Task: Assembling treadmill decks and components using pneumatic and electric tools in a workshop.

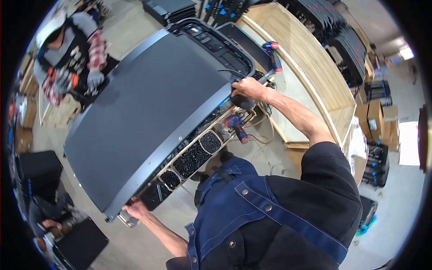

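Observation:
A wide dark grey deck (144, 94) with silver side rails, like a treadmill's, lies across a stand before me. Its far right end carries a black plastic frame (211, 42) with parts inside. My left hand (136, 209) grips the near rail's lower left corner, its fingertips partly hidden under the edge. At the rail's other end my right hand (250, 88) is closed round the edge, close to the black frame. Just below the right hand hangs a red and blue power driver (237, 128). Another red and blue driver (273, 56) is beyond that hand.
Bins of black screws (191, 162) line the stand's near side. A light wooden bench (310, 58) rises at right. Across the deck, a person in a white cap (74, 58) holds an orange and black tool. Another person (51, 222) sits lower left beside black panels. Cartons (375, 119) stand far right.

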A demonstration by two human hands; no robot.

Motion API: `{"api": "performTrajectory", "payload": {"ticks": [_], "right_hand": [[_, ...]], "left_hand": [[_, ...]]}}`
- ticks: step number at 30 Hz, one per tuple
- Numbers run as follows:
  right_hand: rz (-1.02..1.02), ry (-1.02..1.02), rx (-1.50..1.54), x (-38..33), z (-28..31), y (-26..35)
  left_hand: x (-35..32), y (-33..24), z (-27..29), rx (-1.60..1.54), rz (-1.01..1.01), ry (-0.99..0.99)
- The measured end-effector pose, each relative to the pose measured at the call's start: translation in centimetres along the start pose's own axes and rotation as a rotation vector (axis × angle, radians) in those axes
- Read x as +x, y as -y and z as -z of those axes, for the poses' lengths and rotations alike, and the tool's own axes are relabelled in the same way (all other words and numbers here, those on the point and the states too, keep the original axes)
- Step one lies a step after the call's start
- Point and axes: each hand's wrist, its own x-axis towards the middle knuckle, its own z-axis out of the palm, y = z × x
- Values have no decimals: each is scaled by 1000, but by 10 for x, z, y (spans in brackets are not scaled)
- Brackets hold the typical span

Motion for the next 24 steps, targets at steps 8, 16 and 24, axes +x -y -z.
{"api": "performTrajectory", "payload": {"ticks": [8,16,24], "right_hand": [[-222,-738,336,-52,-5,0],[-1430,-561,429,-186,-137,-225],[-1220,-240,411,-195,-274,-353]], "left_hand": [[-46,37,39,-57,478,108],[-193,144,22,1397,987,88],[-246,97,27,1374,677,-5]]}}
